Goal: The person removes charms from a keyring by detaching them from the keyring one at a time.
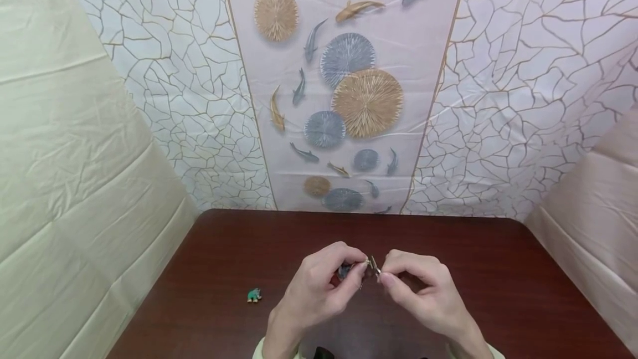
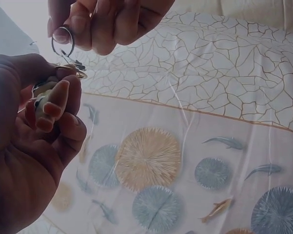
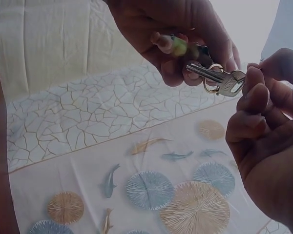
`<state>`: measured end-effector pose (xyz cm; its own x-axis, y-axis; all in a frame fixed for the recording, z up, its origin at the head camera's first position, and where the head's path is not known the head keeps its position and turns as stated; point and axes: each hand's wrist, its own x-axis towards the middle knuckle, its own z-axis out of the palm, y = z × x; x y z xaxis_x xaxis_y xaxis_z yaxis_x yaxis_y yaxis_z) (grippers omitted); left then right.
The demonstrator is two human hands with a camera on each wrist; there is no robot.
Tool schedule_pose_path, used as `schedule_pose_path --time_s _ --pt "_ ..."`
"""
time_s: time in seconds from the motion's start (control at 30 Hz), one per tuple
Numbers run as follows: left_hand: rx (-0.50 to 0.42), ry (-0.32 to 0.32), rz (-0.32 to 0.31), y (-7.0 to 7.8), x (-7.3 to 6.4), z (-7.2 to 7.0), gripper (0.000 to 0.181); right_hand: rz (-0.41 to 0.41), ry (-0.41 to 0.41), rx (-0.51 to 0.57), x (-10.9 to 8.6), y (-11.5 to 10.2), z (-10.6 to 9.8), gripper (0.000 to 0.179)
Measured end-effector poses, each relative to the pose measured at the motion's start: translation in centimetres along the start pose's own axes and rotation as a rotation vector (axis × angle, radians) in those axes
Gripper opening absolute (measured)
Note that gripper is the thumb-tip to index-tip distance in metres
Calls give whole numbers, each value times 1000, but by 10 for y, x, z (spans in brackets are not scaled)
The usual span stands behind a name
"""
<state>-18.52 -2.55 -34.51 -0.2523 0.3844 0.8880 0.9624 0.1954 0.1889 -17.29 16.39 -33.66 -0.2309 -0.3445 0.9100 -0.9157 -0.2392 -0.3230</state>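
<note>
My left hand (image 1: pixel 321 284) holds a small toy figurine (image 2: pixel 51 107) with pale, stubby legs, its fingers curled round it. A gold-coloured ring (image 3: pixel 211 87) shows at that hand's fingertips. Between the two hands is a silver key (image 3: pixel 219 78), partly overlapping the gold ring in the right wrist view. A metal split ring (image 2: pixel 63 43) passes by the key's head, and my right hand (image 1: pixel 431 290) pinches it between thumb and finger. Whether the key is threaded onto both rings I cannot tell.
A small green figurine (image 1: pixel 254 295) lies on the dark red-brown table (image 1: pixel 224 254), left of the hands. Patterned cloth (image 1: pixel 309 181) hangs behind the table's far edge. Pale cloth walls (image 1: pixel 99 226) stand along both sides.
</note>
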Motion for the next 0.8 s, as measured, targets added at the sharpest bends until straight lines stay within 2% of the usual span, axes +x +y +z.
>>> schedule_pose_path --time_s 0.13,0.4,0.53,0.7,0.8 --pt "5 5 -11 0 0 2 5 27 25 -15 -3 1 -1 16" --pt "12 -9 -114 -1 -2 3 5 96 49 -62 -12 5 -5 24" --pt "17 -10 -121 -3 -3 4 5 115 63 -61 -13 5 -6 24" --pt "25 -26 -160 -8 -5 5 12 139 86 -87 -15 4 -8 24" --pt "18 -39 -191 -12 -8 6 14 181 100 -106 -18 4 -10 27"
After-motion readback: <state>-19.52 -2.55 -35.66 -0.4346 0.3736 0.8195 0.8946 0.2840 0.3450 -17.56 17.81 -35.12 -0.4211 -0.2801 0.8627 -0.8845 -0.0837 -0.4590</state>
